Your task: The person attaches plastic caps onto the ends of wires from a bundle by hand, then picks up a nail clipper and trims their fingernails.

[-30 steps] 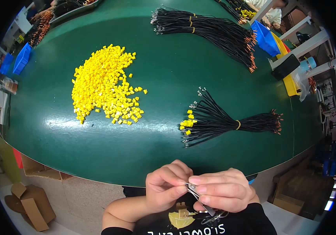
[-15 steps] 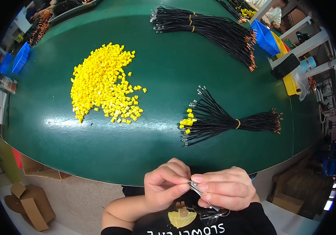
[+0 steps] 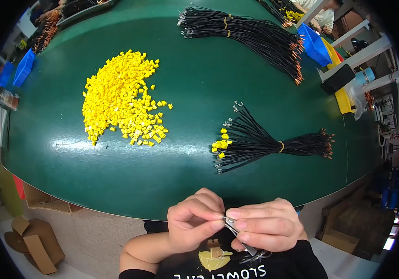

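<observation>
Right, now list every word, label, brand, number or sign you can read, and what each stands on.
"SLOW", white letters upside down on the black shirt; the lettering beyond it is cut by the picture's lower edge.
One dark character on a pale sheet at the far right: too small and blurred to read surely.
Nothing readable on the nearer blue bin.

On the green, smooth tabletop (image 3: 176,176), a heap of small yellow plastic pieces (image 3: 115,93) is spread at the left. To its right and nearer, a fanned bundle of thin black wires (image 3: 302,145) is laid, its spread end facing the heap. Behind that, a long bundle of black copper-tipped wires (image 3: 255,35) is placed, with a blue plastic bin (image 3: 314,45) set just right of it.
</observation>
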Motion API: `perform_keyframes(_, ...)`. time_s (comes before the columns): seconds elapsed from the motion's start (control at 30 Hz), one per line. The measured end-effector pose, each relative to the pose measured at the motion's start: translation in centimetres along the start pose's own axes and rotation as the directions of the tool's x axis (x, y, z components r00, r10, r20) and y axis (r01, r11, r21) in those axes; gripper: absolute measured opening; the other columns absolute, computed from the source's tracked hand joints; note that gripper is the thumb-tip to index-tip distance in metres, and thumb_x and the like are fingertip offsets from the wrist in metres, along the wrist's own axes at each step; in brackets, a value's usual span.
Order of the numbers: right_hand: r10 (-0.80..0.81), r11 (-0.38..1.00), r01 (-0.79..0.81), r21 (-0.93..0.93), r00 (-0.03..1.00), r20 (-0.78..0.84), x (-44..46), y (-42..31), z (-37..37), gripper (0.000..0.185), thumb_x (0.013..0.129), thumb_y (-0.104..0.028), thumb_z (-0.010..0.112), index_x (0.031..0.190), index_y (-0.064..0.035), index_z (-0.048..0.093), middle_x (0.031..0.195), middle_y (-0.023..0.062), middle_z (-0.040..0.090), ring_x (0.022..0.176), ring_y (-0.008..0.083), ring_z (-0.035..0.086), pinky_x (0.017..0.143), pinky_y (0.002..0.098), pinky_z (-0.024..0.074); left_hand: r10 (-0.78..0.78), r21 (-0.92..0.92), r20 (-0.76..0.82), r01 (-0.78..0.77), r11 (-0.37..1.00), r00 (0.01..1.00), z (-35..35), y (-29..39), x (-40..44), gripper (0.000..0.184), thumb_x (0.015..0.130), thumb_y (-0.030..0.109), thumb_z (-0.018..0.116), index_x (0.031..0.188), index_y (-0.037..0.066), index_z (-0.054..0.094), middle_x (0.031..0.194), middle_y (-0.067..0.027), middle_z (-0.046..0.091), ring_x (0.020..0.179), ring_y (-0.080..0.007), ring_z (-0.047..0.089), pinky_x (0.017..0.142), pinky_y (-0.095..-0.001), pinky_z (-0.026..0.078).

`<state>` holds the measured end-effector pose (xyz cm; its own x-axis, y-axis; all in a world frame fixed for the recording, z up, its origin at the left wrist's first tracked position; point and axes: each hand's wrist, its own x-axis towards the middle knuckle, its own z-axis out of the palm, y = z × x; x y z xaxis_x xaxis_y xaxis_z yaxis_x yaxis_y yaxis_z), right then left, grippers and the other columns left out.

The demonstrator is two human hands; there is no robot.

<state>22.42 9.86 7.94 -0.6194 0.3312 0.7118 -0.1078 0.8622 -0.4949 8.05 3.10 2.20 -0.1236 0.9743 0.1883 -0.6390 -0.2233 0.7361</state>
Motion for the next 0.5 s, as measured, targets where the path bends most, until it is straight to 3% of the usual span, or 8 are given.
perform_keyframes(0.5, -0.051, 0.998, 0.051, -0.027, 0.998, 0.023, -0.08, 0.18, -0.29, 0.021, 0.070, -0.005, 0.069, 0.085, 0.0037, 0.057, 0.086, 0.0124, 0.059, 0.082, 0.0247, 0.063, 0.071, 0.0294, 0.0553, -0.001, 0.084, 0.040, -0.002, 0.996, 0.999, -0.40, 0.28, 0.08, 0.011, 0.074, 0.004, 0.064, 0.080, 0.005, 0.056, 0.073, -0.0051, 0.054, 0.070, -0.0171, 0.045, 0.063, -0.0319, 0.041)
